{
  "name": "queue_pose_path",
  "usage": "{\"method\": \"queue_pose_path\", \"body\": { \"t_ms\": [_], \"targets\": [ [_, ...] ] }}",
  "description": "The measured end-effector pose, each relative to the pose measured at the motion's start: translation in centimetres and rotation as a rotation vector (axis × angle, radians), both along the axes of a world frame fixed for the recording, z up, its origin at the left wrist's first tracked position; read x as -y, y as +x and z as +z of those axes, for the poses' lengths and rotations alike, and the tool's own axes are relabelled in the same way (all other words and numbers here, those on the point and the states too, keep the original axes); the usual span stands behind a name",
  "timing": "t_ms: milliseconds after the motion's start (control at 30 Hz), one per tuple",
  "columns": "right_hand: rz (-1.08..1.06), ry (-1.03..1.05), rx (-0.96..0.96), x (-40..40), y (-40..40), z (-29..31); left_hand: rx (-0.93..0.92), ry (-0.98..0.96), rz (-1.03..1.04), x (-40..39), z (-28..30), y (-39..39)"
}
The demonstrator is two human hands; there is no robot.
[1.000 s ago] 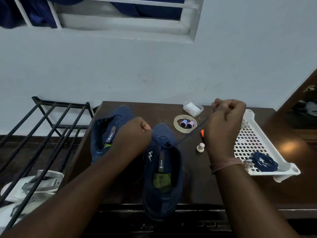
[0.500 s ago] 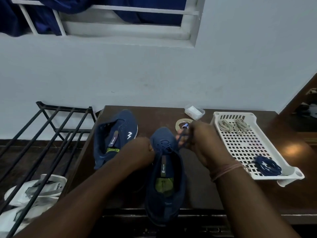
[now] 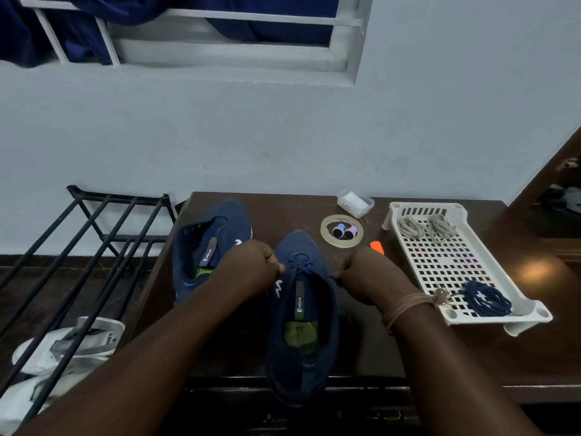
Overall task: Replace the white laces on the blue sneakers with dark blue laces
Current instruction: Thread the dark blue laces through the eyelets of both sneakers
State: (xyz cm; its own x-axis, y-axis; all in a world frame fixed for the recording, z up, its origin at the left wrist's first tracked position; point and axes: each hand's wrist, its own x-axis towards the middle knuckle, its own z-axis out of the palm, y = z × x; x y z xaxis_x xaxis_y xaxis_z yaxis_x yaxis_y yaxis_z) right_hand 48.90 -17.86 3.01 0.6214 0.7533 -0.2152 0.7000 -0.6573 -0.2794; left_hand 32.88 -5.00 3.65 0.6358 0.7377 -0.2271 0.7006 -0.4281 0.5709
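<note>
Two blue sneakers stand on the dark wooden table. The right sneaker sits between my hands, with a dark blue lace threaded through its front eyelets. My left hand grips the lace at the shoe's left side. On the shoe's right side, my right hand grips the other lace end. The left sneaker stands behind my left hand, unlaced. In the white perforated tray, two pale laces lie at the far end and a coiled dark blue lace at the near end.
A tape ring with two small spools inside, a clear plastic box and an orange item lie behind the shoes. A black metal rack stands left of the table, with white shoes under it.
My right hand came down from a raised pull at the right and now sits low beside the right sneaker. The left hand stayed at the shoe's left side.
</note>
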Motion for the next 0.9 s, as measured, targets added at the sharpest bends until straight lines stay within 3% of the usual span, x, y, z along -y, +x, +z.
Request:
{"method": "queue_pose_path", "body": {
  "t_ms": [267,400,467,567,700,767,900],
  "targets": [
    [-0.166,-0.061,0.089,1.1,-0.2,-0.3,-0.165,0.292,-0.011,0.5,0.3,-0.6],
    [-0.037,-0.085,0.072,0.9,0.6,-0.9,-0.167,0.296,-0.008,0.2,0.3,-0.7],
    [-0.006,-0.116,-0.02,1.2,0.2,0.6,-0.117,0.238,0.001,-0.1,0.4,-0.9],
    [-0.018,-0.006,-0.234,1.7,0.2,2.4,0.081,0.166,0.021,-0.4,1.1,-1.5],
    [-0.125,0.173,-0.393,1.6,0.4,3.0,0.314,0.445,0.043,0.7,2.9,-2.0],
    [-0.103,0.237,-0.349,1.4,0.1,3.5,0.34,0.292,0.114,2.6,3.6,-2.1],
    [-0.105,0.415,-0.384,0.8,-0.6,3.3,0.272,-0.628,0.153,6.7,3.0,-1.6]
  ]
}}
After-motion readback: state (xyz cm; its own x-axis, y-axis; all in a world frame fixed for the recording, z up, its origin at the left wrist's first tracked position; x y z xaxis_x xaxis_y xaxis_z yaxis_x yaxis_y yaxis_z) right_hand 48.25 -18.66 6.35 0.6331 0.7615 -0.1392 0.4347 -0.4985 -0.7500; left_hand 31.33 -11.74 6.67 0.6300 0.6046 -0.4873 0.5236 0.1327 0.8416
